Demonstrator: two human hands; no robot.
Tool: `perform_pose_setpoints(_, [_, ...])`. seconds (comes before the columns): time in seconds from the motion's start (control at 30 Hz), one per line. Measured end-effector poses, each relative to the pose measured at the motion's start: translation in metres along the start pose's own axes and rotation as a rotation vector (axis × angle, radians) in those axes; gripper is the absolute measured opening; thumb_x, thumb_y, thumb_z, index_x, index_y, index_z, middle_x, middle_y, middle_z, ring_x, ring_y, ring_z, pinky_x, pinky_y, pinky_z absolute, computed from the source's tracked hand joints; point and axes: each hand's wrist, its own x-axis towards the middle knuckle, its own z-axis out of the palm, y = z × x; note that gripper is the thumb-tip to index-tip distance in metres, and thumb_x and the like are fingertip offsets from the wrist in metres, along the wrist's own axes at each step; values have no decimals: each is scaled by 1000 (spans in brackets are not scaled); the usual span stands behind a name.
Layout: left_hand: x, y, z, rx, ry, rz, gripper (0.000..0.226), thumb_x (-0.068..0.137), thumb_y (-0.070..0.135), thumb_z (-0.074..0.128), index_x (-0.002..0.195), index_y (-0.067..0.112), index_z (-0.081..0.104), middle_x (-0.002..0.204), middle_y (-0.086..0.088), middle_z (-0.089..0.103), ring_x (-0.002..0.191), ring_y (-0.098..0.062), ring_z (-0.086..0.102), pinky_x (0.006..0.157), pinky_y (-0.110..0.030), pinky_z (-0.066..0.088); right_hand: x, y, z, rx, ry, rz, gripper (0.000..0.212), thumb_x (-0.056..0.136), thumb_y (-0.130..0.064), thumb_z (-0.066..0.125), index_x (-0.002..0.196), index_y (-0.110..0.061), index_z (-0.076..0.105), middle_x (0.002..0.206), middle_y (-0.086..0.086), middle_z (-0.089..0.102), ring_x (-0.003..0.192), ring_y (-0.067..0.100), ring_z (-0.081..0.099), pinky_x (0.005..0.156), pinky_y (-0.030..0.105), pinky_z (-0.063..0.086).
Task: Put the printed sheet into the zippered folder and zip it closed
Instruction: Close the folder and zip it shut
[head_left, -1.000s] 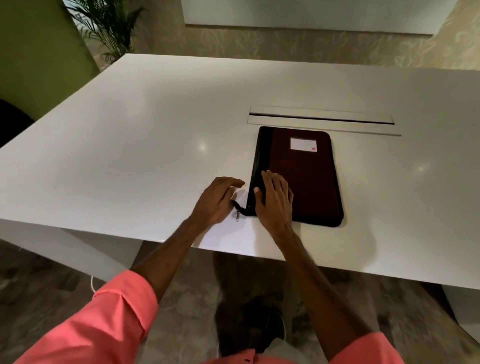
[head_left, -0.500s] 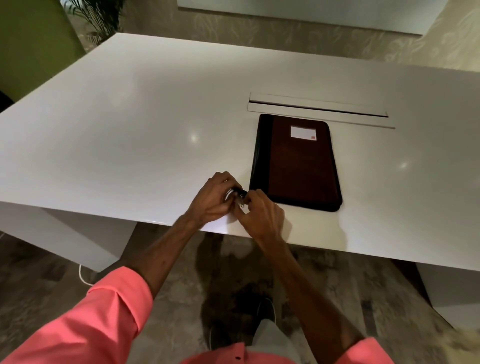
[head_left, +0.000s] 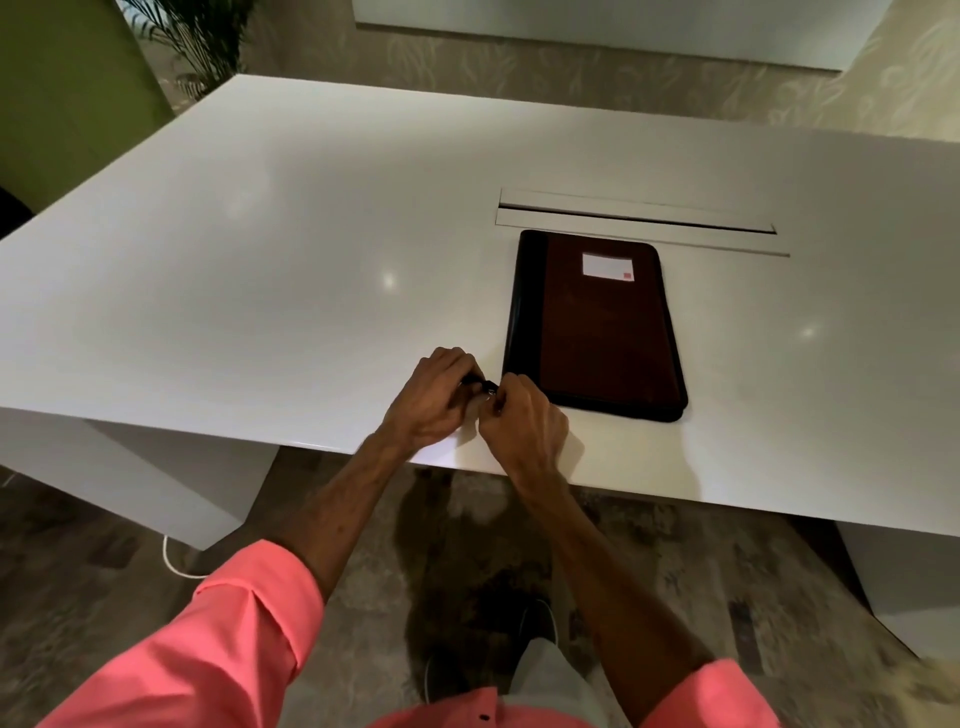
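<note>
The dark brown zippered folder (head_left: 608, 332) lies flat and closed on the white table (head_left: 260, 260), with a white label near its far edge. Just off its near-left corner, a short black zipper tail (head_left: 485, 385) sticks out between my hands. My left hand (head_left: 434, 397) pinches the end of that tail. My right hand (head_left: 524, 423) is closed on the small metal zipper pull beside it, with the knuckles hiding most of the pull. The printed sheet is not visible anywhere.
A long cable slot (head_left: 639, 221) with a raised flap runs across the table just beyond the folder. A potted plant (head_left: 202, 36) and a green wall stand at the far left. The table's near edge is right under my wrists.
My right hand left the folder's cover and joined the left hand at the near-left corner. Both now pinch the zipper end, and over the last half second they have hardly moved.
</note>
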Motion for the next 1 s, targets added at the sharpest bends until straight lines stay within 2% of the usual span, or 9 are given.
perform_pose_setpoints(0.2, [-2,0,1,36,24,0,3,100,20,63,97,19,63,97,6,64,92,-21,56,81,-43,46,0,10,-11,2,3,36,18,88,-21,73,80,-18,57,77,-3,59,65,16,58,61,32,48])
perform_pose_setpoints(0.3, [-5,0,0,43,30,-14,4,102,20,62,98,19,63,99,6,63,96,-21,55,82,-44,46,2,25,-26,5,20,68,23,90,-21,75,81,-19,54,79,-5,57,68,13,55,65,30,42])
perform_pose_setpoints(0.5, [-6,4,-2,50,14,-32,2,101,19,62,100,20,63,104,7,63,103,-18,55,89,-42,46,3,59,-52,-14,98,153,29,89,-22,77,77,-20,50,77,-4,57,66,14,54,65,29,38])
perform_pose_setpoints(0.63, [-7,6,-3,27,4,-38,4,100,19,62,98,23,62,104,10,63,101,-14,55,90,-41,48,6,82,-68,-34,161,231,31,85,-23,77,73,-20,49,72,-5,54,61,15,53,63,30,39])
perform_pose_setpoints(0.8, [-4,13,-3,-9,48,-98,3,93,23,64,94,26,64,102,13,67,99,-13,59,92,-45,50,6,105,-80,-46,196,269,31,85,-24,77,72,-22,48,69,-8,51,61,14,51,68,33,46])
perform_pose_setpoints(0.9, [5,26,-3,-56,141,-104,8,95,31,62,103,28,64,110,12,68,107,-14,61,98,-41,45,5,107,-79,-22,210,257,31,84,-23,77,72,-22,48,69,-8,51,60,13,50,68,33,47])
perform_pose_setpoints(1.0, [34,46,6,-1,146,-14,17,106,34,55,118,25,62,123,6,65,120,-18,59,104,-41,42,4,109,-78,4,228,247,31,84,-22,77,73,-22,48,68,-9,50,59,12,50,69,35,50])
